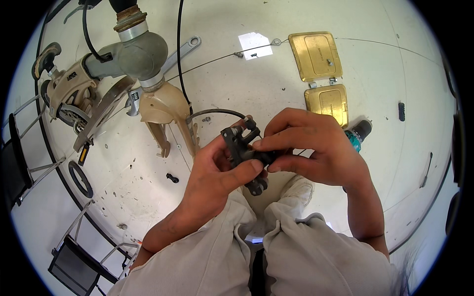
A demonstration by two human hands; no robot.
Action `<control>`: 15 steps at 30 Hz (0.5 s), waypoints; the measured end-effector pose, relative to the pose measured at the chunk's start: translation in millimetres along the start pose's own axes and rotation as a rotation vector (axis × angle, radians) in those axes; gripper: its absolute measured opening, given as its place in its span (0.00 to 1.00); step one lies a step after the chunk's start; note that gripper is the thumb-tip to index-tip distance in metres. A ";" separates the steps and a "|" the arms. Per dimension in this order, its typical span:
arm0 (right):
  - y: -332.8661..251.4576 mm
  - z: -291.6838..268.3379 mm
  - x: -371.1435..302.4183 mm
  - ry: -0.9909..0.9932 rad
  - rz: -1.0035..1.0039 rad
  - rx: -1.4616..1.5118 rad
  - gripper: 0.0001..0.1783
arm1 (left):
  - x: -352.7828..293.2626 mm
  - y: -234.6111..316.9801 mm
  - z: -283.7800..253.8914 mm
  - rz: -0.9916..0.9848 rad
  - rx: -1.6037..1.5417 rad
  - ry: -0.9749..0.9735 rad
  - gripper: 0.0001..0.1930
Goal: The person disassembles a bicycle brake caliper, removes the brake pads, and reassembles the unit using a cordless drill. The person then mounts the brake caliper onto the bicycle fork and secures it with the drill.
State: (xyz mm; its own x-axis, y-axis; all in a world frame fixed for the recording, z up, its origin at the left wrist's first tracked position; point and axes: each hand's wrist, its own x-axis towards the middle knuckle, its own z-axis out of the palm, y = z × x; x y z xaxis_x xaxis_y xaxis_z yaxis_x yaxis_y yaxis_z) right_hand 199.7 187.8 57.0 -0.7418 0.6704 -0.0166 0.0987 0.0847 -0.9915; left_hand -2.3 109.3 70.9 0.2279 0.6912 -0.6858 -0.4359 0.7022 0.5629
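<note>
A black brake caliper (244, 155) is held above the knees, over the pale floor (385, 74), with a cable (212, 112) running from its top toward the beige scooter frame (163, 106). The left hand (212, 177) is clamped on it, thumb across the body; the right hand (311, 148) is pinched on its right side. A slip is judged possible: small parts could be dropped among loose bits on the floor, or the cable could be kinked if pulled. A drill (358, 133) lies beyond the right hand, near two brass floor plates (316, 56).
</note>
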 end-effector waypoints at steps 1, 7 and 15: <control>-0.4 0.0 0.3 0.001 0.007 0.015 0.18 | -0.7 0.8 1.0 0.000 -0.005 0.007 0.36; 2.5 2.7 -1.6 0.059 0.039 0.155 0.20 | 0.5 5.3 1.0 0.007 -0.034 -0.034 0.37; 5.9 7.1 -1.8 0.114 0.019 0.214 0.19 | 1.3 2.9 -0.2 0.022 -0.036 -0.046 0.38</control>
State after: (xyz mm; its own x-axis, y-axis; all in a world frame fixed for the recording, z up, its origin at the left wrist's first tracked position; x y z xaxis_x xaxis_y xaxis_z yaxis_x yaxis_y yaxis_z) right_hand 196.9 181.8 50.3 -0.6603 0.7502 -0.0334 -0.0397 -0.0793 -0.9961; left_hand -3.5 112.2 71.5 0.2575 0.7142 -0.6508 -0.4720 0.6807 0.5602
